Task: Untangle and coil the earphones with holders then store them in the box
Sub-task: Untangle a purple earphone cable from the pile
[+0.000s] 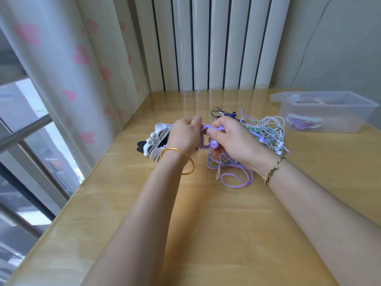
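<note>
Pinching one earphone between two hands (left hand, right hand); one tangle beside, one box apart.

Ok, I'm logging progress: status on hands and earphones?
Hands: left hand and right hand both grip the purple earphones, part coiled. One coiled set already in the box. Loose tangle under the right hand; spare holders behind the left.
</note>
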`<action>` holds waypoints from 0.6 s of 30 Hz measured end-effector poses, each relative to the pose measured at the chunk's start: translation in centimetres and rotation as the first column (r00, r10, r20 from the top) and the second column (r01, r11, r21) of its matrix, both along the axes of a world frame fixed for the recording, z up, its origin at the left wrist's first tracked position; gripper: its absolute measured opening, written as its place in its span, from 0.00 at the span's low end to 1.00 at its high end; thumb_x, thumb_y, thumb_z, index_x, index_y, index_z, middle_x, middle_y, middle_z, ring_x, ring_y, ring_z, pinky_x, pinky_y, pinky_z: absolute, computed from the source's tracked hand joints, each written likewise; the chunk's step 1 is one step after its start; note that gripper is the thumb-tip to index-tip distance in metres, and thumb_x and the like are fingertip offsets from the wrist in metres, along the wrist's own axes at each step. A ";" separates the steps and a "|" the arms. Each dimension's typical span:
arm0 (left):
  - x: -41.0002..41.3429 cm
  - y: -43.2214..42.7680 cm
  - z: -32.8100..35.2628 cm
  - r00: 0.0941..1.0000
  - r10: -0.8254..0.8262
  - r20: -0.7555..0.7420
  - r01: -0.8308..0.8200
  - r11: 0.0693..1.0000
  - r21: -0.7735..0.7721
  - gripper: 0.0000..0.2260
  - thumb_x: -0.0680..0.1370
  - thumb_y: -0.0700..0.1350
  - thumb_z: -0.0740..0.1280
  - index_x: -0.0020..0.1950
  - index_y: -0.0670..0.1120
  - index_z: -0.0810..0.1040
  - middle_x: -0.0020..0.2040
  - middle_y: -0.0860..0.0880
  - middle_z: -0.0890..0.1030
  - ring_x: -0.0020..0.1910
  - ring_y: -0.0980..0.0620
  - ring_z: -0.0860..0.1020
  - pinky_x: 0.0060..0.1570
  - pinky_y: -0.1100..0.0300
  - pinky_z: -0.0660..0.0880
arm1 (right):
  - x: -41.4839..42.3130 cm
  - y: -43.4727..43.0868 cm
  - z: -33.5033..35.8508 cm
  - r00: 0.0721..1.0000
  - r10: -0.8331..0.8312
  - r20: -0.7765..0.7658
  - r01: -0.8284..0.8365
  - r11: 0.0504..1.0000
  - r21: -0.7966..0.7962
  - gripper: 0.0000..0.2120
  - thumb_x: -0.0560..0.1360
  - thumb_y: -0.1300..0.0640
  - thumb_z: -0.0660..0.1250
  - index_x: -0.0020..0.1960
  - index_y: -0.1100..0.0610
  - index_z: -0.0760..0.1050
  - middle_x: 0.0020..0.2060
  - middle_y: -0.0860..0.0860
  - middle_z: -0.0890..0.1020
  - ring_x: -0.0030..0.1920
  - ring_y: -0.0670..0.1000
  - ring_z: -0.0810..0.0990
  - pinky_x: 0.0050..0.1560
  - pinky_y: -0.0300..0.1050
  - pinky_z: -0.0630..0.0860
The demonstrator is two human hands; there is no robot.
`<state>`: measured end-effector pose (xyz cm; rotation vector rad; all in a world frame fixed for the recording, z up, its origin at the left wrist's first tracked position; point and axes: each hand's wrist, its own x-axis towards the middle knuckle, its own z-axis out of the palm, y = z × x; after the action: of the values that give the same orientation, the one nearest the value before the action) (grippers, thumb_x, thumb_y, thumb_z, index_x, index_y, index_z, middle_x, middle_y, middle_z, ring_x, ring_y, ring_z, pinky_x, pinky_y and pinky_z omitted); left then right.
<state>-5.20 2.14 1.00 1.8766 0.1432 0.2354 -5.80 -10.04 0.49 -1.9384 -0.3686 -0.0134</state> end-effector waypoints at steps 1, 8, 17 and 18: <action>0.3 0.7 -0.1 0.997 0.062 0.044 -0.065 0.994 0.091 0.16 0.80 0.46 0.57 0.35 0.41 0.74 0.28 0.46 0.72 0.30 0.47 0.68 0.31 0.59 0.64 | 0.0 0.0 -0.1 1.000 -0.003 0.003 0.003 1.000 -0.010 0.06 0.80 0.59 0.60 0.45 0.56 0.67 0.30 0.52 0.75 0.26 0.48 0.76 0.31 0.39 0.73; 2.3 6.2 -2.5 0.871 0.490 0.037 -0.400 0.662 0.634 0.13 0.80 0.43 0.59 0.63 0.43 0.72 0.65 0.42 0.67 0.64 0.41 0.64 0.59 0.51 0.64 | 0.1 -0.3 -0.6 1.000 0.013 0.000 -0.013 1.000 -0.014 0.03 0.80 0.60 0.59 0.51 0.60 0.68 0.31 0.52 0.75 0.29 0.51 0.77 0.33 0.38 0.74; 2.8 7.4 -2.5 0.868 0.494 0.056 -0.410 0.647 0.643 0.15 0.79 0.52 0.61 0.56 0.44 0.78 0.59 0.42 0.71 0.61 0.41 0.66 0.58 0.50 0.63 | 0.3 -0.4 -0.9 0.999 0.030 -0.018 -0.029 0.998 0.048 0.03 0.80 0.61 0.59 0.47 0.59 0.69 0.30 0.52 0.74 0.27 0.50 0.76 0.34 0.41 0.76; 2.3 7.2 -1.7 0.867 0.488 0.098 -0.438 0.654 0.617 0.16 0.79 0.55 0.60 0.55 0.44 0.77 0.57 0.42 0.72 0.60 0.41 0.66 0.57 0.49 0.64 | 0.4 -0.5 -0.9 0.999 0.033 -0.028 -0.031 0.996 0.078 0.05 0.80 0.62 0.60 0.45 0.58 0.69 0.29 0.52 0.74 0.26 0.49 0.76 0.36 0.43 0.77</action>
<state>-2.85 9.38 -0.70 2.4942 0.6839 0.6289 -5.38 -10.58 -0.40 -1.8537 -0.3745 0.0209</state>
